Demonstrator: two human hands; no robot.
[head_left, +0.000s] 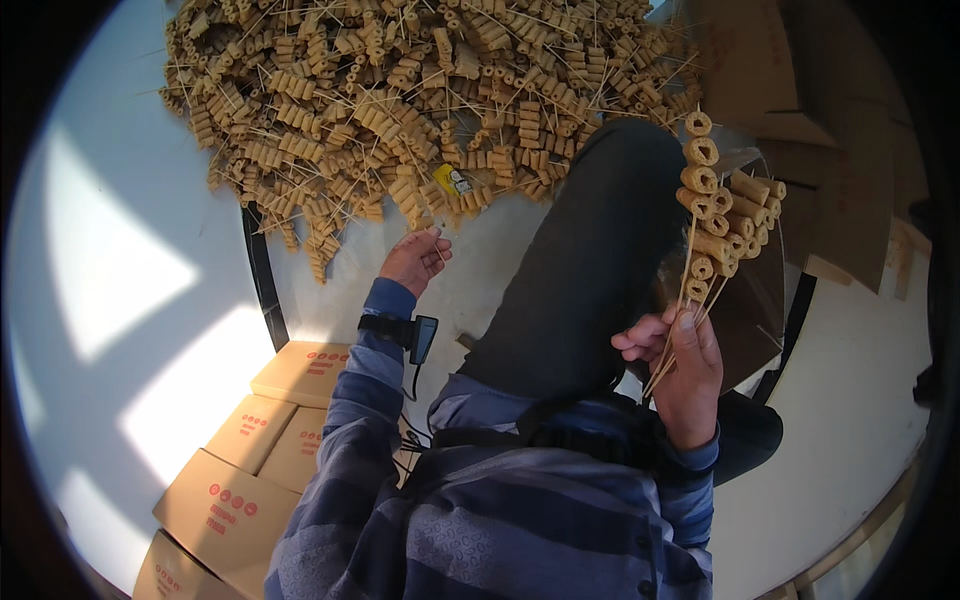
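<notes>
Boxes [250, 470]: brown cartons, stacked at lower left, beside the person's left sleeve.
Floor [110, 200]: pale, with bright sun patches at left.
Pile [400, 90]: loose skewers of tan ring pieces, heaped across the top of the view on a pale sheet.
Yellow item [452, 180]: small, at the near edge of the pile.
Left hand [414, 260]: reaching to the near edge of the pile; fingers curled together at a thin stick, fingertips touching. Whether the stick is gripped cannot be told.
Wrist strap [398, 331]: black band with a small black device, on the left wrist.
Knee [600, 260]: dark trouser leg, raised between the two hands.
Right hand [685, 370]: closed in a fist around the bare stick ends of a bundle.
Bundle [720, 210]: several filled skewers, held upright, fanned above the right hand, right of the knee.
Cardboard [850, 180]: flat brown sheets, far right.
</notes>
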